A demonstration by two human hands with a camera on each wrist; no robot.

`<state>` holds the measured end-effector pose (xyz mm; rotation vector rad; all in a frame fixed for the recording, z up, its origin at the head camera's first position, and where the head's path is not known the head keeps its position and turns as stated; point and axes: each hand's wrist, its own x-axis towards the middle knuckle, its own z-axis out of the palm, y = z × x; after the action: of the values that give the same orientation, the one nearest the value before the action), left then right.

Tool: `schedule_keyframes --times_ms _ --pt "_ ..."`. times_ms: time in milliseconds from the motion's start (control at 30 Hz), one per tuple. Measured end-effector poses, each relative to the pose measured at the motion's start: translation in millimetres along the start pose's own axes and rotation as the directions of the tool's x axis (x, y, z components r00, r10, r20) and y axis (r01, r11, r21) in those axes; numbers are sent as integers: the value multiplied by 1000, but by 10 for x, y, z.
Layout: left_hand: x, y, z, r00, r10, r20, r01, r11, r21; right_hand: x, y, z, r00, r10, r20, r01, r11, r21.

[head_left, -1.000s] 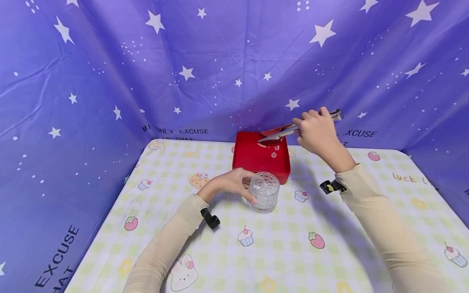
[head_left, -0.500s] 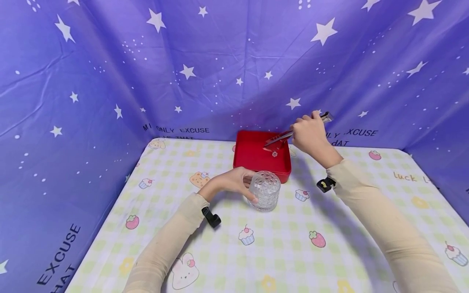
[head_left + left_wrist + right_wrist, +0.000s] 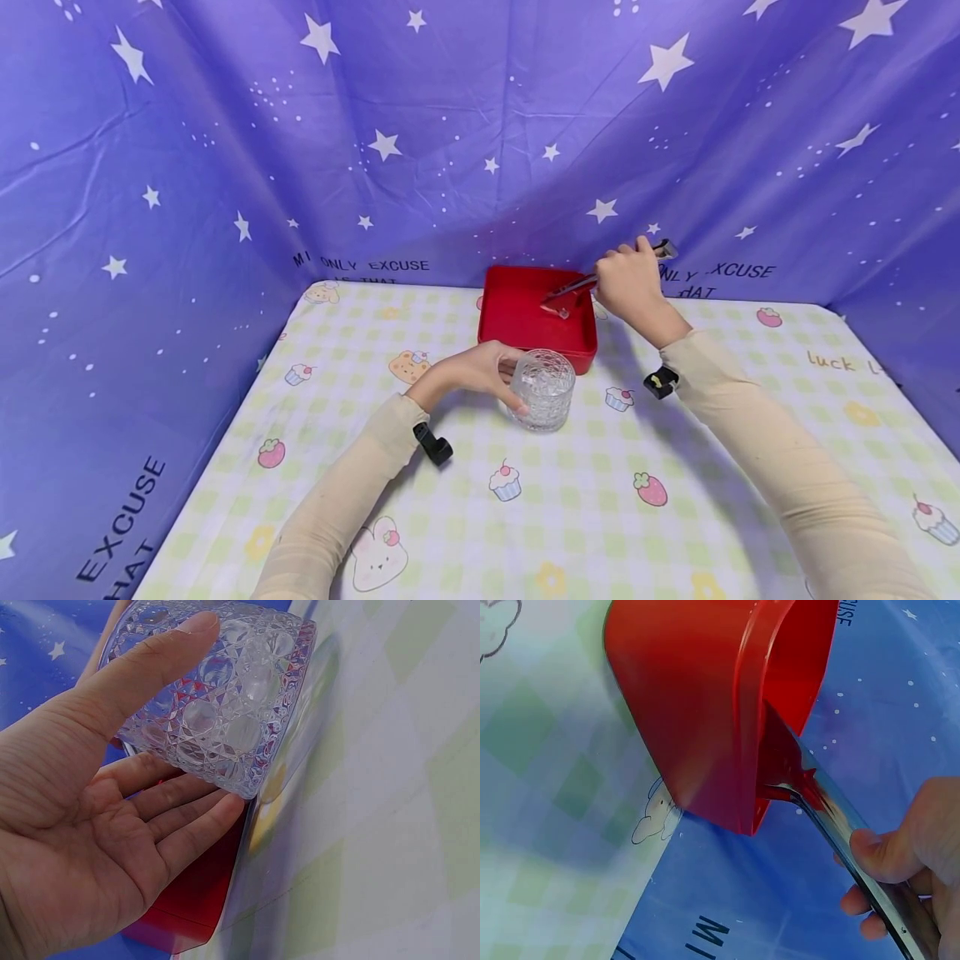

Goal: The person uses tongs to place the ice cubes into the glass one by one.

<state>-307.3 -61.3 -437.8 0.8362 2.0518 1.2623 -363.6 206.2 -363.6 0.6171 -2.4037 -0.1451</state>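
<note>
A clear, patterned glass (image 3: 543, 390) stands on the table in front of a red box (image 3: 517, 312). My left hand (image 3: 480, 368) holds the glass from its left side, thumb across the near wall, as the left wrist view also shows with the glass (image 3: 240, 697). In my right hand (image 3: 628, 279) is a pair of metal tongs (image 3: 573, 287), gripped along the arms. The tongs (image 3: 840, 825) slant down into the box, their tips partly hidden by its wall in the right wrist view. By the tips lies a small clear piece (image 3: 562, 313), its kind too small to tell.
A checked cloth (image 3: 585, 517) printed with cupcakes and strawberries covers the table. Purple starry curtain (image 3: 450, 167) hangs close behind the box and along both sides. The box's front wall (image 3: 581, 363) rises just behind the glass.
The tongs and right hand have moved slightly left and down, tips lower in the box by the clear piece. Of two clear pieces seen earlier, one shows now. Left hand and glass stay put.
</note>
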Motion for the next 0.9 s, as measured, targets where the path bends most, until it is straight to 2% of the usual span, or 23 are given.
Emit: schedule_keyframes --times_ms 333,733,900 --pt "6 -17 -1 1000 4 2 -4 1000 -12 -50 -36 114 1000 22 -20 -22 1000 2" --pt "1 -23 -4 1000 18 4 -18 1000 -24 8 -168 184 998 41 46 -44 998 49" --pt "-2 -20 -9 1000 14 5 -14 1000 -21 2 -164 181 992 70 105 -76 996 51"
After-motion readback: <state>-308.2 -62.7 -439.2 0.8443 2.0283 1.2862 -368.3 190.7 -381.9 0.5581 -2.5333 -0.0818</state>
